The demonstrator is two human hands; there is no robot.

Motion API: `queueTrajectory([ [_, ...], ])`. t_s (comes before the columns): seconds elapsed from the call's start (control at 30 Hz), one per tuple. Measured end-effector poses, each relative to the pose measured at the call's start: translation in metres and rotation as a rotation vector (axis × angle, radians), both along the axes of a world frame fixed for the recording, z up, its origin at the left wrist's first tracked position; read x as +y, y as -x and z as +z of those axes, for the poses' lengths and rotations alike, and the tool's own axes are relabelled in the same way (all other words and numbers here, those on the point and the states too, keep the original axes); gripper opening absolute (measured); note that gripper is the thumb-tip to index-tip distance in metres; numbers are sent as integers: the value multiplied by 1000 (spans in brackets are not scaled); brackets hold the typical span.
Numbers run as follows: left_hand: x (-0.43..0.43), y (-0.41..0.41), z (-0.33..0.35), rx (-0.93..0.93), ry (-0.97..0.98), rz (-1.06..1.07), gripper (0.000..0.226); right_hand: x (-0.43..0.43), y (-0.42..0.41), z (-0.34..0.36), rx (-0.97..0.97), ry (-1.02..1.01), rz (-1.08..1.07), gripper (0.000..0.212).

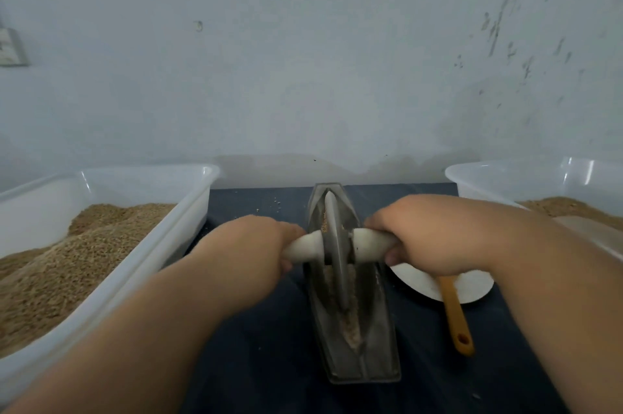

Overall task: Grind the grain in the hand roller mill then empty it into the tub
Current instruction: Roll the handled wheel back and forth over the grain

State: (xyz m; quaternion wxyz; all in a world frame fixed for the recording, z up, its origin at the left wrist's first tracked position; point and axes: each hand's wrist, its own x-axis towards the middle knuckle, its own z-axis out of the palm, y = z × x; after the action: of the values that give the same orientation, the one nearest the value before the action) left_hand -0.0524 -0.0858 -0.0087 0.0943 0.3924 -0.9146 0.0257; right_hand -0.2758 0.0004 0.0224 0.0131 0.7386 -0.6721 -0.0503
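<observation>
Roller mill (337, 258) at lower centre on dark table (263, 363), wheel upright in its long trough, crushed grain (350, 329) along the groove. Left hand (256, 245) and right hand (428, 234) each grasp a white handle. Grain-heaped left tub (188, 211) at left edge, right tub (505, 174) at right edge. White plate (472, 288) with orange utensil (455, 315) lies just right of the trough.

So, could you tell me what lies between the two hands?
In the head view, the grey roller wheel stands between the left hand and right hand, each gripping a white handle, above crushed grain in the trough.
</observation>
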Motion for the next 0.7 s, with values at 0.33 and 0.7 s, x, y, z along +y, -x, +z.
queueTrajectory([
  [0.33,-30,20,-29,131,166,98,53,-30,10,-40,-6,352,-79,46],
  [0.7,27,-17,24,-83,72,-76,37,31,-2,31,-3,-186,58,30],
])
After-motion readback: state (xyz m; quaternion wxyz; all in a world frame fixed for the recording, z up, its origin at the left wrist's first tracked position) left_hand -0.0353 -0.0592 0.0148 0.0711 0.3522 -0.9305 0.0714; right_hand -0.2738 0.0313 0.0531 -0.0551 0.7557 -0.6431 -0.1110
